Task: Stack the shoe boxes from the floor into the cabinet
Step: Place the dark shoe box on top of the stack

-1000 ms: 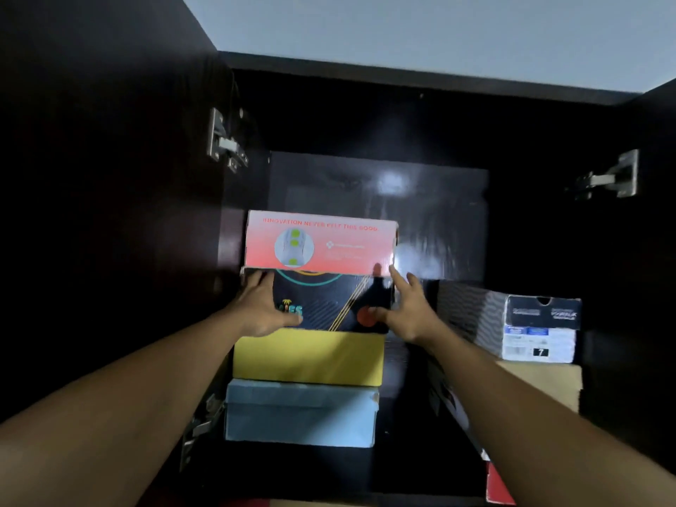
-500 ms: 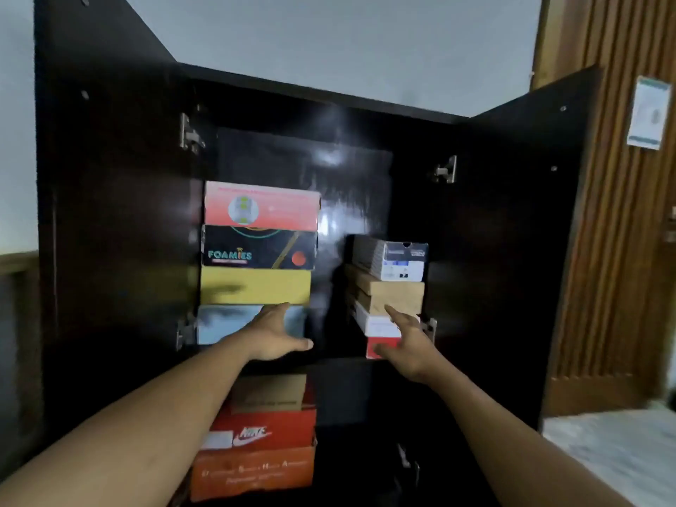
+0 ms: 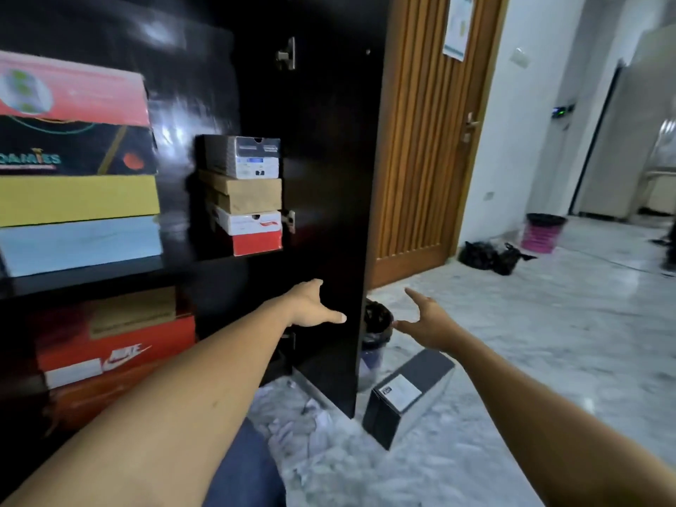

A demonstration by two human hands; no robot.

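A dark grey shoe box (image 3: 409, 395) with a white label lies on the marble floor beside the open right door (image 3: 329, 177) of the dark cabinet. My right hand (image 3: 426, 322) hovers open above the box, fingers spread, holding nothing. My left hand (image 3: 312, 305) is stretched out open in front of the cabinet door, also empty. On the upper shelf a stack of a pink, a black, a yellow and a light blue box (image 3: 77, 243) stands at the left. A second stack topped by a grey box (image 3: 243, 155) stands to its right. Orange and red boxes (image 3: 117, 353) fill the lower shelf.
A small bin with a dark liner (image 3: 375, 334) stands on the floor behind the cabinet door. Black bags (image 3: 488, 254) and a pink basket (image 3: 543, 232) sit further off by a wooden door (image 3: 420, 140). My blue-clad knee (image 3: 248, 473) shows at the bottom.
Both hands left the stacked boxes in the cabinet and swung down and right. The view turned from the shelves to the floor, bringing the grey box into sight.
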